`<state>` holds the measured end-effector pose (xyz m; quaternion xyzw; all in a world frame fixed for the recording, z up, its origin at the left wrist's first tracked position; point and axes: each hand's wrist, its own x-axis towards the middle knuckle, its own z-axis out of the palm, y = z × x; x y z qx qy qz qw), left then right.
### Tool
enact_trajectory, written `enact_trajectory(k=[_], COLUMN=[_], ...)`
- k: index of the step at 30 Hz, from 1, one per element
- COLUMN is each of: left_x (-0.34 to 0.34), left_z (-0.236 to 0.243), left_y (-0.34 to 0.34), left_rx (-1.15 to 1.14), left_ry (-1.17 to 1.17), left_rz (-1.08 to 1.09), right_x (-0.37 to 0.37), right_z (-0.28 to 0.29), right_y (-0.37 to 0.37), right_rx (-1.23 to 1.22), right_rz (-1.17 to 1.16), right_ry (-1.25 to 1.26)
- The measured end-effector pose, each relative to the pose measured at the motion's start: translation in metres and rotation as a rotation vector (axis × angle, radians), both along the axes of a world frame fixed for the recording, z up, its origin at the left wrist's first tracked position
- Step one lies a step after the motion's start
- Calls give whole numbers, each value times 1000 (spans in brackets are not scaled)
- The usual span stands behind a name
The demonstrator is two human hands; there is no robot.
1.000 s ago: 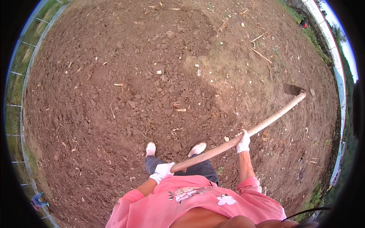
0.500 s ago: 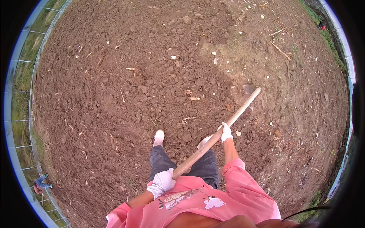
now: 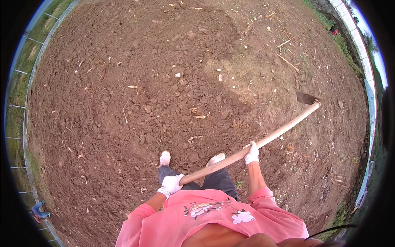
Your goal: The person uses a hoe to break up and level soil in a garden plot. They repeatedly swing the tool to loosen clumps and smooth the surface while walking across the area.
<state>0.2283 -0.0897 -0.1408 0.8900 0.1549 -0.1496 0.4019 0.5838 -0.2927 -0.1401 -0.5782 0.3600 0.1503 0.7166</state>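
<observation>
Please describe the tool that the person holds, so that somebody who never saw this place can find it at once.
On the wide plot of tilled brown soil, look right of the person's two white shoes. A long pale wooden handle with a dark metal blade runs from the left hand through the right hand. It is the only long straight thing there.

your left hand [image 3: 171, 184], in a white glove, sits low in the frame just left of centre, fingers curled shut in a fist around the near end of the wooden handle [image 3: 263, 142]. its forearm runs down and left into a pink sleeve at the bottom edge, elbow bent. your right hand [image 3: 251, 153], also white-gloved, lies higher and to the right of centre, clamped around the same handle further up its length. the right forearm is bare, stretching almost straight down to a pink sleeve pushed up at the elbow.
</observation>
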Motion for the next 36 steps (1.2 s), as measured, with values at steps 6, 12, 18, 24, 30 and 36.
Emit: enact_trajectory(k=[6, 12, 18, 24, 30, 36], left_x=[172, 215, 106, -8, 2, 114], left_z=[45, 80, 93, 103, 63, 46], left_y=[-101, -133, -72, -21, -16, -61], left_rx=[-226, -297, -272, -224, -239, -296], left_ry=[-129, -105, 450, 717, 409, 137], left_rz=[-105, -76, -62, -69, -209, -312], right_x=[153, 229, 78, -90, -54, 47], right_z=[147, 126, -92, -121, -40, 87], right_y=[-99, -154, -79, -34, -66, -124], right_rx=[-268, -325, -212, -119, -103, -187], right_rz=[50, 63, 196, 79, -89, -119], right_ry=[-422, -372, 112, 315, 148, -225])
